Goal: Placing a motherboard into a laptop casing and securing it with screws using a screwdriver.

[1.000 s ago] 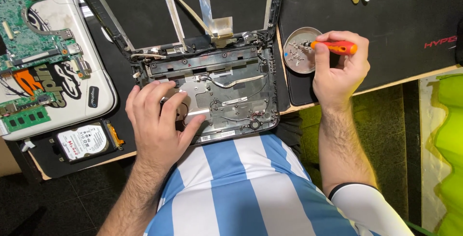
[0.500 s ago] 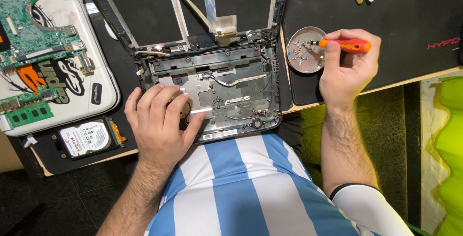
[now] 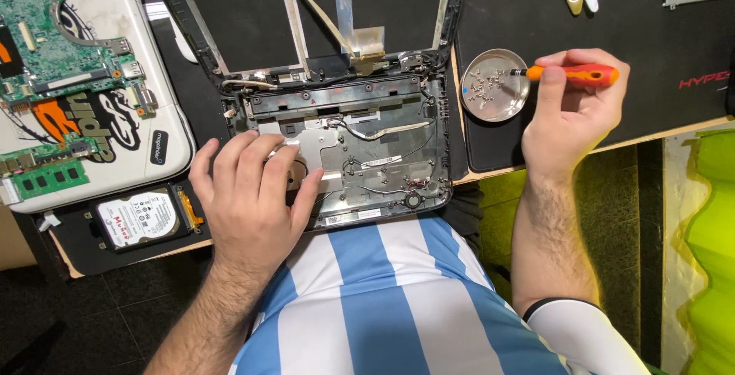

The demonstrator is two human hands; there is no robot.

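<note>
Wooden bench (image 3: 666, 134) covered by black mats, dark floor below, green fabric at the right edge. Stripped laptop base (image 3: 348, 153) lies at the bench's front edge, middle, just above the person's striped shirt; keyboard and top cover are already off, inner metal frame and loose cables exposed, bare lid frame (image 3: 306, 15) hinged open behind it. Left hand (image 3: 249, 195) rests flat, fingers spread, on the base's front-left corner, gripping nothing. Right hand (image 3: 570, 111) is closed around an orange screwdriver (image 3: 570, 75), tip over a round metal dish (image 3: 495, 84) of small screws just right of the base (whether a screw sits on the tip is too small to tell). Green motherboard (image 3: 53, 45) and memory stick (image 3: 46, 180) lie on a white laptop lid (image 3: 164, 141) at the left edge; hard drive (image 3: 138, 216) sits at the front-left corner. Judging by this, teardown looks mostly done: board, drive, many screws out; frame, cables and hinges are left
</note>
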